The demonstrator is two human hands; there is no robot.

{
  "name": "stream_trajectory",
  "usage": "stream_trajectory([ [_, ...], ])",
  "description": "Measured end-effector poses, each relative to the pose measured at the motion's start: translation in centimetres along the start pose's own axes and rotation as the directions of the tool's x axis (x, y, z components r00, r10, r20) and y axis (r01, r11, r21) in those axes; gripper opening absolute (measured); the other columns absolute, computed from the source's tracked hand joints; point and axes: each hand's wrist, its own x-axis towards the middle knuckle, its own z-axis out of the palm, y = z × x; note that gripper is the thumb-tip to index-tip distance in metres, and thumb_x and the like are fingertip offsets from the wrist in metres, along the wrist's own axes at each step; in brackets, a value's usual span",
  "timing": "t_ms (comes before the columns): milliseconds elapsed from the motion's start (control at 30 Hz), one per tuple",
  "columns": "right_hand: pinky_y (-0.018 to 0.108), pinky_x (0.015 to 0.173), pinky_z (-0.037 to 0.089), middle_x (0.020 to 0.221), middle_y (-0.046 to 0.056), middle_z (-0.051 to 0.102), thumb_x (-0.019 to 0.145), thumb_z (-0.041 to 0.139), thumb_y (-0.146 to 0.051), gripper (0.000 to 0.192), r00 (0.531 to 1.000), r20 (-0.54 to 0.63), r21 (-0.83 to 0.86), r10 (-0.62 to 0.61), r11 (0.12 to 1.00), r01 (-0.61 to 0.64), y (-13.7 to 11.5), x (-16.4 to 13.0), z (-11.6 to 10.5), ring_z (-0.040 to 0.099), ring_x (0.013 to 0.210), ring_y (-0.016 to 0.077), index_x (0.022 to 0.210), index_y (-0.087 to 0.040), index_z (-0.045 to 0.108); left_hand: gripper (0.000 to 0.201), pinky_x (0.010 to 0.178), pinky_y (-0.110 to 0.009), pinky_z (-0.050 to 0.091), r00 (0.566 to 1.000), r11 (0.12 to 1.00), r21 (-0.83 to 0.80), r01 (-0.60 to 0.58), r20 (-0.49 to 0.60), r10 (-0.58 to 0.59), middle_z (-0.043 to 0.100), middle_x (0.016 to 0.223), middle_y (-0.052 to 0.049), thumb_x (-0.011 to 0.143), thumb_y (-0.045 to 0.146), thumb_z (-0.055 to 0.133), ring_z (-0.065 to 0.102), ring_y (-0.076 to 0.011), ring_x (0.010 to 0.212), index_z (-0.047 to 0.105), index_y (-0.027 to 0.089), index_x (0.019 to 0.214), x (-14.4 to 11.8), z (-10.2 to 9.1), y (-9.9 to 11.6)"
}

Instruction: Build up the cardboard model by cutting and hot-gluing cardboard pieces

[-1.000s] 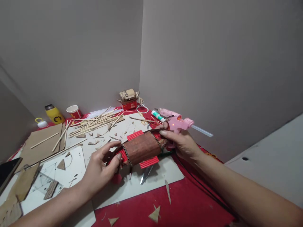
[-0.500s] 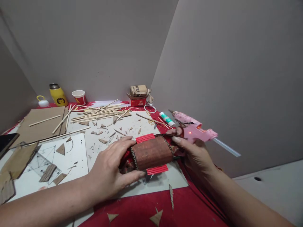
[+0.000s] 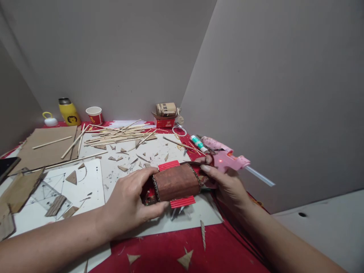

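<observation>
A small model of corrugated cardboard, with a brown curved body (image 3: 176, 182) and red ribbed pieces (image 3: 182, 201) along its sides, sits between my hands. My left hand (image 3: 133, 195) clasps its left end, thumb in front and fingers behind. At the other end, my right hand (image 3: 224, 182) has its thumb and a fingertip closed on a thin dark strip (image 3: 196, 163) along the model's edge. A pink hot glue gun (image 3: 226, 161), with a clear glue stick (image 3: 260, 176) out of its back, is held in the same hand; its handle is mostly hidden.
Wooden sticks (image 3: 119, 134) and cardboard scraps (image 3: 123, 168) litter the white board (image 3: 113, 189). Behind stand a yellow bottle (image 3: 69, 113), a paper cup (image 3: 94, 116) and a red box (image 3: 164, 121). A green-and-white tube (image 3: 198, 144) lies by the glue gun. Grey walls (image 3: 270, 94) rise behind and at right.
Both hands, the model and the glue gun have shifted slightly left together. The glue gun's nozzle now overlaps the green-and-white tube. Both grips look the same.
</observation>
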Motion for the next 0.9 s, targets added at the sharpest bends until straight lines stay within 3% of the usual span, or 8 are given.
stream_trajectory([
  [233,0.019,0.049,0.045,0.074,-0.004,0.063,0.057,0.088,-0.034,0.039,0.999,-0.047,0.005,0.018,1.0,-0.018,-0.2,0.0,0.4,0.057,0.06,0.0094,0.081,-0.021,0.06,0.05,0.072,-0.037,0.054,0.988,0.987,-0.084,0.135,0.091,-0.128,0.071,0.099,-0.006,0.073,0.034,0.074,0.066,-0.0209,0.083,0.054,0.017,0.116,0.3,-0.3,-0.1],
  [433,0.017,0.04,0.037,0.064,-0.007,0.056,0.054,0.088,-0.034,0.043,0.994,-0.076,-0.012,0.078,0.997,-0.079,-0.2,0.1,0.4,0.049,0.049,0.0067,0.081,-0.02,0.058,0.056,0.068,-0.036,0.049,0.935,0.957,-0.071,0.281,0.243,-0.257,0.068,0.097,-0.005,0.073,0.044,0.075,0.062,-0.0212,0.08,0.051,0.02,0.117,0.6,-0.4,0.1],
  [667,0.017,0.036,0.039,0.065,-0.007,0.056,0.055,0.089,-0.039,0.047,0.997,-0.049,-0.024,0.062,0.998,-0.063,0.1,0.0,0.6,0.049,0.047,0.0072,0.083,-0.021,0.056,0.044,0.067,-0.033,0.045,0.926,0.933,-0.132,0.334,0.229,-0.3,0.067,0.089,-0.003,0.072,0.034,0.072,0.059,-0.019,0.074,0.056,0.02,0.111,0.7,-0.2,-0.1],
  [800,0.021,0.036,0.043,0.058,-0.007,0.055,0.057,0.088,-0.048,0.048,0.998,-0.023,-0.027,0.052,0.998,-0.052,-0.1,0.1,0.7,0.05,0.042,0.009,0.081,-0.022,0.055,0.041,0.074,-0.033,0.048,0.875,0.838,-0.286,0.465,0.29,-0.387,0.069,0.095,-0.003,0.072,0.029,0.073,0.062,-0.0204,0.084,0.059,0.02,0.109,1.3,-0.7,0.2],
  [900,0.022,0.038,0.047,0.053,-0.006,0.055,0.059,0.085,-0.053,0.048,0.999,-0.01,-0.015,0.054,0.998,-0.054,-0.4,0.3,0.4,0.053,0.041,0.0103,0.076,-0.021,0.053,0.035,0.08,-0.031,0.049,0.817,0.663,-0.479,0.576,0.365,-0.446,0.07,0.101,-0.003,0.076,0.03,0.072,0.064,-0.0199,0.092,0.06,0.021,0.107,1.8,-1.0,0.1],
])
